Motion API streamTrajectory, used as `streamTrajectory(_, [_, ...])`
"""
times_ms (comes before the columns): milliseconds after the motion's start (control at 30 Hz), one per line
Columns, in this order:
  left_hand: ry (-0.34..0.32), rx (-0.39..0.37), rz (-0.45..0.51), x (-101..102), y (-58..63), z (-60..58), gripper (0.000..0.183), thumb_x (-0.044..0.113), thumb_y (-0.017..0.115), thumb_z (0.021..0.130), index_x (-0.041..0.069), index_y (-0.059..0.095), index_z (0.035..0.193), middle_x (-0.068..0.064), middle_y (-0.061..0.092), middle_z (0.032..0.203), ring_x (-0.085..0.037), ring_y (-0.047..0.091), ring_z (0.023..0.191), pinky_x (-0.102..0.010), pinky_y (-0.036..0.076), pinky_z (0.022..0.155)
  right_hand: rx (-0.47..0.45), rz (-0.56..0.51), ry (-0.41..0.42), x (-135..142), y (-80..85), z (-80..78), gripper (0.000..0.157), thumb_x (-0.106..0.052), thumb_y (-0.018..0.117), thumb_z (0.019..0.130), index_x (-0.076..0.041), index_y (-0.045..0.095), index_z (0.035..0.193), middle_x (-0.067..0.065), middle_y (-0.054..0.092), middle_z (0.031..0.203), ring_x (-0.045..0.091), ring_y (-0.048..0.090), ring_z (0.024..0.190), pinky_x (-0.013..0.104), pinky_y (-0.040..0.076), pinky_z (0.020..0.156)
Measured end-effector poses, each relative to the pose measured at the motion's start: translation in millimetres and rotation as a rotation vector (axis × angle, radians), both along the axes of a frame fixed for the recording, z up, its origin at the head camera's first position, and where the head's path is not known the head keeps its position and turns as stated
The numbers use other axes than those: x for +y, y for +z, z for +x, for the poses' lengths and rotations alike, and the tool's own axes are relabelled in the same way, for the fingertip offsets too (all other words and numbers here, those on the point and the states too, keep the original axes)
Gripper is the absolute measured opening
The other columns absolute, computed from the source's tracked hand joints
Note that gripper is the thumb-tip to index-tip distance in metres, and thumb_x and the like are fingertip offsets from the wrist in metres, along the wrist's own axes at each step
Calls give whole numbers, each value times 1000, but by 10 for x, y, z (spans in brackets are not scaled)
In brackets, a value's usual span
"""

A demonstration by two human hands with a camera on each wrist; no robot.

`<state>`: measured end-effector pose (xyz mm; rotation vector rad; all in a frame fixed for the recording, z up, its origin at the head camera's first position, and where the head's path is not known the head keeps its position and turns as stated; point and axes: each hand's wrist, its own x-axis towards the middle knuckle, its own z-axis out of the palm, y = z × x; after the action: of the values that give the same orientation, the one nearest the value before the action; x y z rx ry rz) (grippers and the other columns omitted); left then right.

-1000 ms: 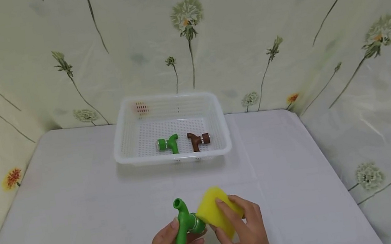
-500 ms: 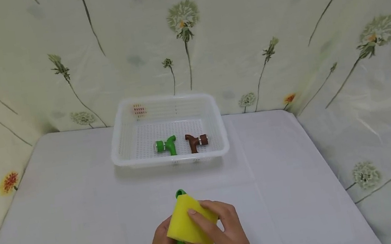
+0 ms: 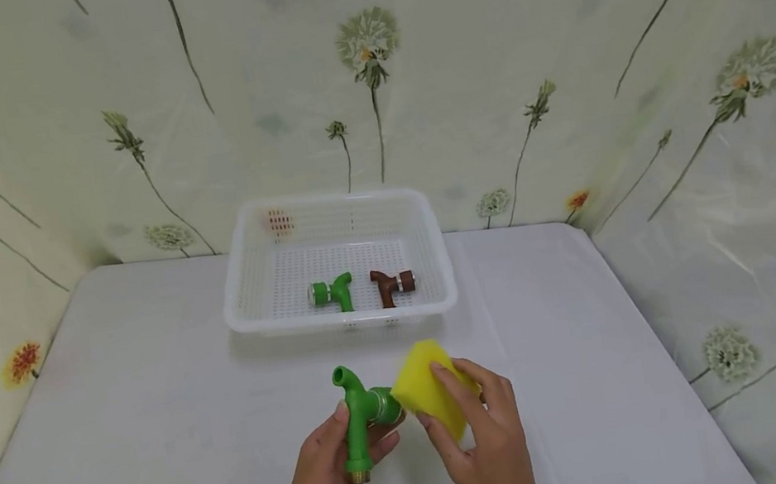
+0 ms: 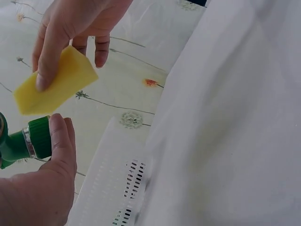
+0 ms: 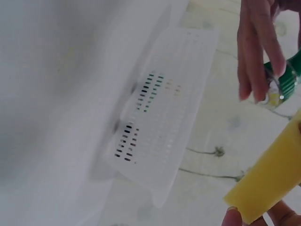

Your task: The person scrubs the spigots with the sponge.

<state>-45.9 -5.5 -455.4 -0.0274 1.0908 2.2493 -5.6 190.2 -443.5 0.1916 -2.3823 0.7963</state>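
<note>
A green faucet [image 3: 357, 426] with a brass threaded end is gripped by my left hand [image 3: 323, 461], its spout pointing up and away. The ribbed green knob [image 4: 40, 137] sticks out to the right, with the left fingers behind and beneath it. My right hand [image 3: 487, 428] pinches a yellow sponge [image 3: 431, 390] between thumb and fingers. In the head view the sponge's left corner overlaps the knob's end; the left wrist view has the sponge [image 4: 56, 84] just above the knob. The right wrist view shows the sponge [image 5: 270, 174] apart from the left hand.
Beyond the hands, a white perforated plastic basket [image 3: 343, 320] stands on the white-covered table [image 3: 162, 443]. In it lie another green faucet [image 3: 339, 291] and a brown faucet [image 3: 387, 285]. A dandelion-print sheet [image 3: 442, 100] rises behind and at both sides.
Half a second ago the sponge covered most of the faucet; my right hand has since drawn it to the right, uncovering the faucet body. Both hands sit slightly farther forward than a second ago.
</note>
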Motion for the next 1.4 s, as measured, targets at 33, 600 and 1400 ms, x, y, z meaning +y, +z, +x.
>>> streamTrajectory(33, [15, -11, -4, 0, -2, -22, 59, 45, 48, 100, -1, 51, 136, -18, 59, 130, -34, 53, 123, -40, 44, 100, -4, -5, -3, -2, 1, 6, 56, -30, 77, 83, -20, 57, 134, 5, 50, 134, 22, 45, 112, 26, 37, 80])
streamTrajectory(600, [44, -41, -135, 86, 16, 3, 40, 41, 49, 99, 6, 60, 116, -1, 58, 96, -14, 52, 86, -26, 47, 80, -3, 93, 203, -365, 181, -30, 47, -29, 70, 89, -24, 58, 134, 6, 49, 137, 25, 45, 120, 42, 40, 92])
streamTrajectory(1400, [85, -96, -45, 75, -63, -49, 71, 60, 47, 94, 4, 46, 138, -12, 60, 123, -23, 62, 106, -35, 49, 95, -9, 44, 127, -214, 126, -27, 51, -34, 71, 88, -20, 56, 135, 5, 48, 137, 24, 45, 118, 41, 43, 91])
